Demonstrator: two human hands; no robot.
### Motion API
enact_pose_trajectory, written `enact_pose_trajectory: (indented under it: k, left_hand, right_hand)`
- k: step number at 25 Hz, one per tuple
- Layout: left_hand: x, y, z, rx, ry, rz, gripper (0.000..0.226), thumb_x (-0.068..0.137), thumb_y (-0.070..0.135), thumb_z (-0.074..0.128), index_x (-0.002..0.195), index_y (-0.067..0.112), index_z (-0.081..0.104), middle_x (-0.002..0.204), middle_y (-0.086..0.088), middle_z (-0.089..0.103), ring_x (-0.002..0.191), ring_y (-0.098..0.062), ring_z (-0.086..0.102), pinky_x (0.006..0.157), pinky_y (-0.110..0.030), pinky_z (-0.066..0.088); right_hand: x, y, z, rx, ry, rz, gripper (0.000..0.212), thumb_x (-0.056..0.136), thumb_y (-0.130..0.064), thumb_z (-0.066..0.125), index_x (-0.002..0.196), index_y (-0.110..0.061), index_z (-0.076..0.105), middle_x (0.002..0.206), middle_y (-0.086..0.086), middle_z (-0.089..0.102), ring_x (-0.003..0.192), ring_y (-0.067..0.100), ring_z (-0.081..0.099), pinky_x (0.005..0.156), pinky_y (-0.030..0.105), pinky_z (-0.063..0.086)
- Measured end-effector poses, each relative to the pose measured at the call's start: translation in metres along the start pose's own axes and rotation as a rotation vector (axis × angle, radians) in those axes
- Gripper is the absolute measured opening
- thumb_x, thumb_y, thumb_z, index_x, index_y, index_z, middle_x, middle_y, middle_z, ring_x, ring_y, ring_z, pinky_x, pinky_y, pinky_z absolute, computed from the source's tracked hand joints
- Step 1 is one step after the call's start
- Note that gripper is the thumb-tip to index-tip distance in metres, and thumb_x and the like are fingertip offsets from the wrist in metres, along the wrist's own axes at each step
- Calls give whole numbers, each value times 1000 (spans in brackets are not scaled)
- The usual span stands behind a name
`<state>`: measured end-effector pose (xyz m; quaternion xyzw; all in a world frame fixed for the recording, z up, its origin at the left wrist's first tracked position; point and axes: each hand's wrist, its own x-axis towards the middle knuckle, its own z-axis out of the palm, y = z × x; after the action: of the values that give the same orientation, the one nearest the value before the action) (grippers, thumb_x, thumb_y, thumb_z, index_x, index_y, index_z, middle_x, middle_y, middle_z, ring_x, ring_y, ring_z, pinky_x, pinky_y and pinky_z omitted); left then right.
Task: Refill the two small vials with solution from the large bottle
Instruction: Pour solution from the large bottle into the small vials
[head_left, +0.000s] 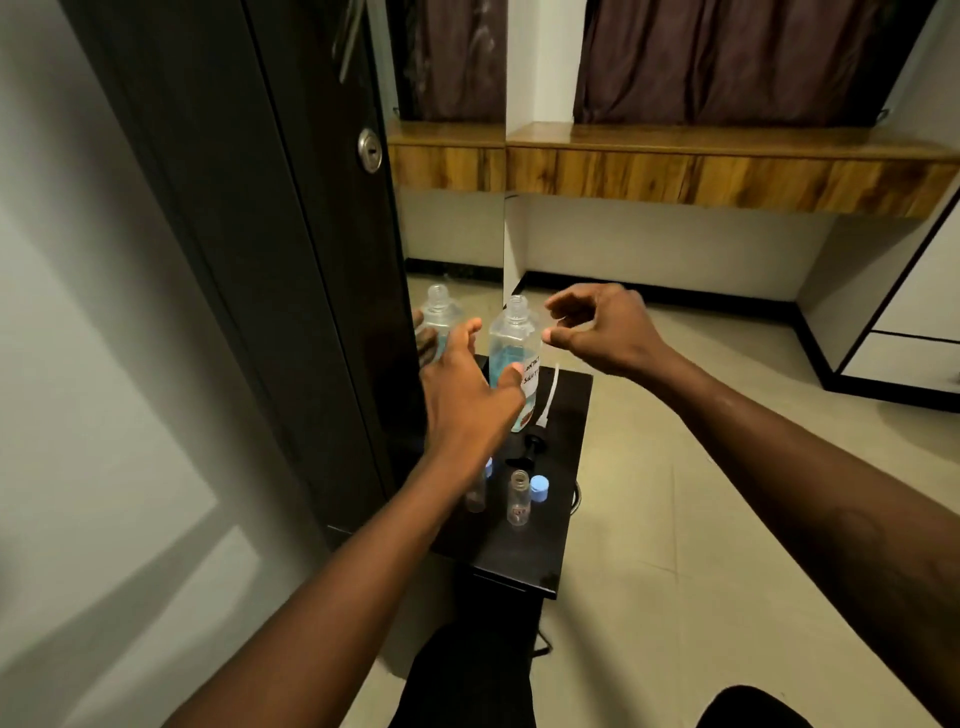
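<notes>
The big bottle (511, 358) stands upright and uncapped on the table (558, 530) between my hands, left hand (467, 395) open against its side, right hand (597, 327) empty, fingers curled, near its neck; the vials (519, 498) sit nearer me

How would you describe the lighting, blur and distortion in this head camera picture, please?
Head view: dim indoor light, with soft slanted shadows on the left wall; wide-angle bending shows in the wooden shelf; the left hand looks slightly motion-blurred; the mirror duplicates the large bottle.
</notes>
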<state>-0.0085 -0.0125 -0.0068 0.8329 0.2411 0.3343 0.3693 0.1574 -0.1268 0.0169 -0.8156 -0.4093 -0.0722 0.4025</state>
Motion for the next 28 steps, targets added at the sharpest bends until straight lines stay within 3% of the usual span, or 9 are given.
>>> enact_pose_trajectory:
  k: [3,6,10,14,18,21,24,26,28]
  left_hand:
    - [31,2,19,65,-64,-122,84,82,38,80,152,22,37,144,-13,51,132,-28,48,101,-34,43]
    - [49,3,33,115,-58,-130,89,79,44,82,151,14,38,142,-15,53,131,-30,52,101,-35,46]
    - [63,2,51,140,-45,-149,72,81,43,82,136,8,52,129,-13,63,120,-29,61,84,-28,48]
    - [70,-6,61,134,-3,-119,53,76,36,86,118,12,66,110,-8,72,99,-22,69,72,-23,49]
    - [72,-1,57,155,42,-86,51,71,38,86,111,12,70,100,-6,74,90,-20,70,69,-24,53]
    - [75,26,32,139,59,59,47,73,34,86,113,13,72,96,1,71,82,-9,59,68,-18,46]
    - [83,63,-4,96,-48,254,62,71,32,88,126,9,68,105,-2,72,86,-7,60,70,-12,48]
    - [87,83,-28,-28,-214,288,76,66,27,91,133,7,62,121,-7,71,103,-13,68,82,-19,57]
    - [84,97,-46,-195,-379,279,85,59,29,92,134,6,60,125,-5,70,112,-15,68,89,-27,59]
  right_hand:
    - [18,20,-4,86,-88,178,59,80,-21,84,134,-10,63,122,2,67,108,16,66,87,24,55]
    - [28,32,11,241,-189,258,58,86,-10,77,140,-6,57,134,12,64,122,23,62,101,39,54]
    - [37,38,33,481,-268,332,41,91,-3,68,131,-7,63,125,14,70,111,24,66,92,39,57]
    - [41,47,40,491,-195,309,38,89,2,66,126,-3,66,115,17,73,100,22,69,88,36,59]
    - [40,42,32,451,-152,263,40,84,-1,74,123,-2,69,112,17,75,110,29,71,97,42,59]
    - [37,24,4,524,-108,193,42,85,0,76,126,-2,67,116,16,74,112,28,70,93,36,61]
    - [32,4,-39,568,-200,92,59,86,0,74,141,-11,56,127,4,69,115,17,68,93,30,60]
    - [23,-9,-67,562,-329,40,78,85,-2,76,151,-22,41,135,-1,63,119,14,64,93,26,58]
    - [8,-22,-87,555,-365,5,85,78,-12,83,149,-28,40,133,-5,65,120,12,65,91,23,57]
